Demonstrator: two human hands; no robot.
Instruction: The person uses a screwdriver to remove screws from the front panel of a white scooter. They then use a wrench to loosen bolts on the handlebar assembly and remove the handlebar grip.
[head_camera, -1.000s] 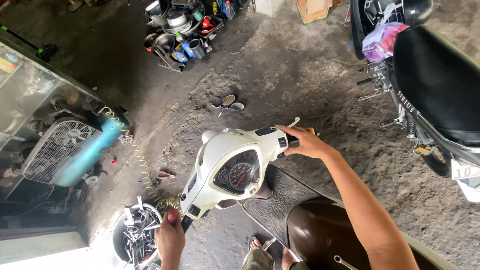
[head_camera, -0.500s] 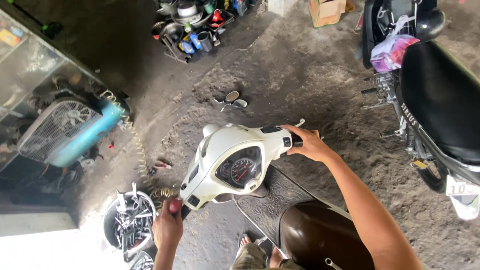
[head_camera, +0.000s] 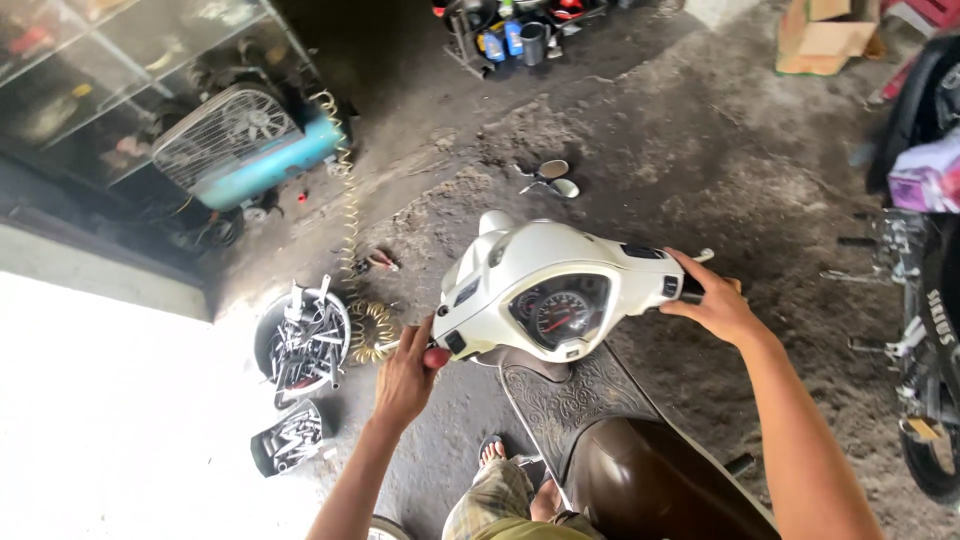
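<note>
I look down on a white scooter handlebar head (head_camera: 560, 270) with a round speedometer (head_camera: 562, 312) in it. My left hand (head_camera: 408, 375) is wrapped around the left handlebar grip, at the near left of the white head. Around the right handlebar grip (head_camera: 690, 288) my right hand (head_camera: 718, 305) is closed, with the brake lever tip showing past my fingers. Below the head lie a patterned floor mat (head_camera: 565, 400) and the brown scooter seat (head_camera: 655, 490). My sandalled foot (head_camera: 492, 452) rests on the ground beside the scooter.
A round bowl of tools (head_camera: 300, 340) and a small tool tray (head_camera: 288, 440) sit on the concrete at left, by a coiled yellow air hose (head_camera: 352, 260). A blue compressor with fan guard (head_camera: 240, 140) stands far left. Two loose mirrors (head_camera: 552, 178) lie ahead. Another motorbike (head_camera: 925, 300) is parked right.
My view has swung to the right and closer, so the scooter head now sits mid-frame. Both hands stay closed on the handlebar grips; the handlebar looks turned slightly.
</note>
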